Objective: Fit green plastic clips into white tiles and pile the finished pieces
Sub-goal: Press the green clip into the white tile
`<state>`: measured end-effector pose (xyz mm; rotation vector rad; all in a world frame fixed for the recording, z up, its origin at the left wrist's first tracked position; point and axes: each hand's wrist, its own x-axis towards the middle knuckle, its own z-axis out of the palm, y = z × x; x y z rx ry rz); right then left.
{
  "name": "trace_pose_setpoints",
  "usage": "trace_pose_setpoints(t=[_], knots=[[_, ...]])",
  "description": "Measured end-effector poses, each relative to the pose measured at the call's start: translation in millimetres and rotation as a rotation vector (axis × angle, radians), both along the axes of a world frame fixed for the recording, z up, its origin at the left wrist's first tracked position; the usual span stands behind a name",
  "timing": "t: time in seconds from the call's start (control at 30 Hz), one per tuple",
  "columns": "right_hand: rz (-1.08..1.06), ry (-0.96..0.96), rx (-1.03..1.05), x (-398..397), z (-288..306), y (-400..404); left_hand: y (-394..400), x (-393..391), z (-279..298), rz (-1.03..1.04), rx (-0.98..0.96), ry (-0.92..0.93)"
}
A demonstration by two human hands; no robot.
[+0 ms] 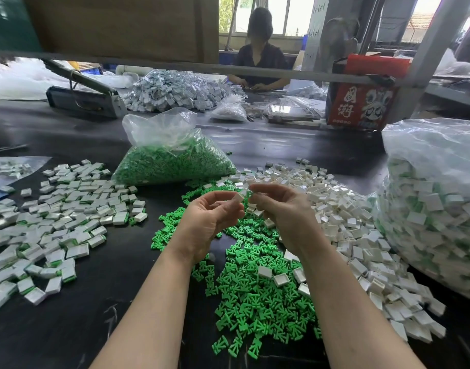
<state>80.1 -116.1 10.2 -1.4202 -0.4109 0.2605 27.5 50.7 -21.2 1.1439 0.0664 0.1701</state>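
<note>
My left hand (208, 222) and my right hand (284, 211) meet above the black table, fingertips together. Between them they pinch a small white tile (240, 196); whether a green clip sits in it is hidden by the fingers. Under my hands lies a heap of loose green clips (255, 288). Loose white tiles (348, 222) spread to the right of it. A wide pile of finished white-and-green pieces (63, 222) covers the table on the left.
A clear bag of green clips (172, 161) stands behind my hands. A big clear bag of finished pieces (436, 209) fills the right side. A red carton (361, 102), a grey heap of parts (175, 91) and another seated person (260, 54) are at the far side.
</note>
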Motion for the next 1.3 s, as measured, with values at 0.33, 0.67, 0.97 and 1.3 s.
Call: trace_pose_setpoints(t=[0.33, 0.67, 0.97, 1.3], knots=[[-0.024, 0.022, 0.038, 0, -5, 7, -1, 0, -1, 0.006, 0.072, -0.009], [-0.084, 0.021, 0.093, 4, -11, 12, -5, 2, -3, 0.043, 0.174, -0.008], [-0.185, -0.102, 0.003, 0, -16, 19, -6, 1, -1, 0.063, 0.214, -0.028], [-0.218, 0.062, 0.126, -4, -16, 23, -9, 0, 1, 0.129, 0.219, -0.046]])
